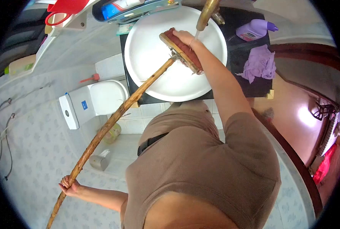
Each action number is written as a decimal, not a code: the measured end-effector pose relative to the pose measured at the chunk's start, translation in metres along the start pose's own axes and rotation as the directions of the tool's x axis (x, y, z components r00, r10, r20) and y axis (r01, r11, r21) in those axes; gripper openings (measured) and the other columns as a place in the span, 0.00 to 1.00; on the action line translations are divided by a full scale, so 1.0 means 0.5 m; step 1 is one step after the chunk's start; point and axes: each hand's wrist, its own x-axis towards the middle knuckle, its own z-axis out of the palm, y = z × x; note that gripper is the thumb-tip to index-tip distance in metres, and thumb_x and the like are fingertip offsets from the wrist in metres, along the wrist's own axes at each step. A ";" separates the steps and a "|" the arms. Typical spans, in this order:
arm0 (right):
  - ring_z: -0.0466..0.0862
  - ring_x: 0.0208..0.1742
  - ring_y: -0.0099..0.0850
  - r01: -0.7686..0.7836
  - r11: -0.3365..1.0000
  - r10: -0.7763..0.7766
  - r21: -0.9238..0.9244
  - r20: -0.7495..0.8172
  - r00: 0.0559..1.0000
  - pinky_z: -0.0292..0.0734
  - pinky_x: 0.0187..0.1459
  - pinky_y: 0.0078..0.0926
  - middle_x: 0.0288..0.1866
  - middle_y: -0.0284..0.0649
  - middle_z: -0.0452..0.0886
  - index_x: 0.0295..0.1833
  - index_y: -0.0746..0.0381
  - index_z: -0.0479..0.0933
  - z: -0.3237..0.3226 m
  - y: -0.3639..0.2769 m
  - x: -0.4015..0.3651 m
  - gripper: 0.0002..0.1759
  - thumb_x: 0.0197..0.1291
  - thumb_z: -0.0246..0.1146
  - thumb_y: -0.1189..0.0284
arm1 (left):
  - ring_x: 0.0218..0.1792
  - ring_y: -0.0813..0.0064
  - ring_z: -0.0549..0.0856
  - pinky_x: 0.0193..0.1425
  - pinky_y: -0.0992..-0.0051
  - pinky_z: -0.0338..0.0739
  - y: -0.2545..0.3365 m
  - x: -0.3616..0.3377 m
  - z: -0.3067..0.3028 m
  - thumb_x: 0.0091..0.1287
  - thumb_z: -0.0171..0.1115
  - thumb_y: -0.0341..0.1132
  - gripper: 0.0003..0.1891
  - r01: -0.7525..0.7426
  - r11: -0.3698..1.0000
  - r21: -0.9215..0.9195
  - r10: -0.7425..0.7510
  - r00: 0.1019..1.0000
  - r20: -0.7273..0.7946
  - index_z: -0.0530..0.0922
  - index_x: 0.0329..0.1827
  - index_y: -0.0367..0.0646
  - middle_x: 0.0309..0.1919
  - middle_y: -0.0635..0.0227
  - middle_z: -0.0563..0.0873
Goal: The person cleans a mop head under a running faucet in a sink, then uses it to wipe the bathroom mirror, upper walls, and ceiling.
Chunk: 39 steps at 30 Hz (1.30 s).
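A mop with a long rough wooden handle (112, 118) slants from the lower left up to the white round basin (139, 57). Its wooden crossbar head (179, 55) lies in the basin with a reddish-brown cloth (183, 47) along it. Low on the handle, my left hand (70, 186) is wrapped round the wood. My right hand (183, 37) grips the upper part of the cloth, its fingertips partly hidden. Just above my right wrist is the brass-coloured faucet (207, 17), with a thin stream of water running down beside the wrist.
On the dark counter (235, 49) right of the basin are a purple bottle (254, 30) and a crumpled lilac cloth (258, 64). A toilet (109, 97) stands at left, a shelf tray (139, 15) behind the basin. A doorway opens at right.
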 end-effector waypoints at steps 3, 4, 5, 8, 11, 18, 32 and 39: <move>0.71 0.62 0.49 -0.004 1.000 0.004 0.013 0.021 1.000 0.65 0.61 0.37 0.59 0.56 0.72 0.60 0.67 0.70 0.016 -0.006 -0.003 0.39 0.59 0.47 0.43 | 0.21 0.74 0.59 0.31 0.71 0.56 -0.017 -0.003 0.045 0.63 0.54 0.34 0.18 -0.048 0.996 0.074 0.058 0.988 -0.144 0.54 0.19 0.48 0.16 0.73 0.56; 0.72 0.60 0.46 -0.004 0.997 0.001 -0.072 -0.037 0.999 0.65 0.60 0.34 0.59 0.55 0.73 0.58 0.68 0.71 0.021 -0.010 -0.002 0.37 0.60 0.48 0.45 | 0.22 0.73 0.58 0.32 0.70 0.56 -0.024 -0.010 0.060 0.62 0.56 0.35 0.19 -0.067 0.991 0.112 0.094 0.961 -0.260 0.54 0.20 0.48 0.17 0.73 0.55; 0.73 0.59 0.44 -0.011 0.988 -0.003 -0.156 -0.093 0.996 0.65 0.59 0.31 0.58 0.55 0.74 0.56 0.69 0.71 0.026 -0.012 -0.004 0.36 0.60 0.50 0.46 | 0.25 0.72 0.60 0.35 0.70 0.58 0.013 0.010 0.014 0.59 0.61 0.33 0.19 -0.022 0.999 0.027 0.027 0.978 -0.208 0.55 0.23 0.47 0.20 0.72 0.56; 0.74 0.59 0.44 0.090 0.989 -0.085 0.114 -0.047 0.995 0.66 0.59 0.32 0.59 0.54 0.73 0.59 0.69 0.70 0.007 0.021 -0.027 0.35 0.60 0.50 0.47 | 0.27 0.72 0.60 0.38 0.66 0.61 -0.031 -0.029 0.073 0.58 0.63 0.29 0.17 -0.063 0.998 0.006 0.063 0.977 -0.205 0.59 0.29 0.44 0.23 0.72 0.58; 0.76 0.56 0.42 0.069 0.997 -0.069 0.019 -0.025 0.997 0.67 0.59 0.33 0.56 0.53 0.75 0.59 0.70 0.68 -0.042 0.019 -0.139 0.35 0.61 0.51 0.49 | 0.42 0.63 0.68 0.54 0.55 0.63 -0.037 -0.044 0.060 0.54 0.67 0.26 0.18 -0.086 0.996 0.004 0.086 0.996 -0.038 0.64 0.39 0.38 0.35 0.60 0.66; 0.81 0.42 0.31 -0.140 0.964 0.106 0.225 0.159 0.982 0.77 0.45 0.28 0.46 0.49 0.80 0.55 0.73 0.70 -0.011 0.148 -0.181 0.25 0.58 0.60 0.64 | 0.70 0.45 0.54 0.71 0.38 0.36 -0.143 -0.029 0.082 0.34 0.74 0.31 0.32 -0.284 0.948 -0.148 0.317 0.893 0.320 0.76 0.49 0.41 0.63 0.40 0.61; 0.80 0.40 0.26 0.100 0.749 -0.172 0.655 0.046 0.984 0.76 0.45 0.22 0.40 0.37 0.82 0.45 0.66 0.79 -0.191 -0.020 -0.256 0.18 0.54 0.66 0.65 | 0.13 0.81 0.61 0.25 0.76 0.58 -0.112 0.081 0.001 0.64 0.58 0.40 0.19 0.009 0.993 -0.119 -0.029 0.986 -0.166 0.60 0.18 0.50 0.09 0.79 0.56; 0.74 0.57 0.30 0.090 0.624 -0.224 0.776 0.068 0.972 0.68 0.59 0.28 0.57 0.39 0.74 0.60 0.62 0.69 -0.133 0.012 -0.234 0.24 0.61 0.57 0.62 | 0.12 0.80 0.59 0.26 0.75 0.60 -0.118 0.103 -0.072 0.66 0.53 0.41 0.22 0.013 1.000 -0.020 -0.017 0.973 -0.231 0.57 0.14 0.51 0.09 0.78 0.57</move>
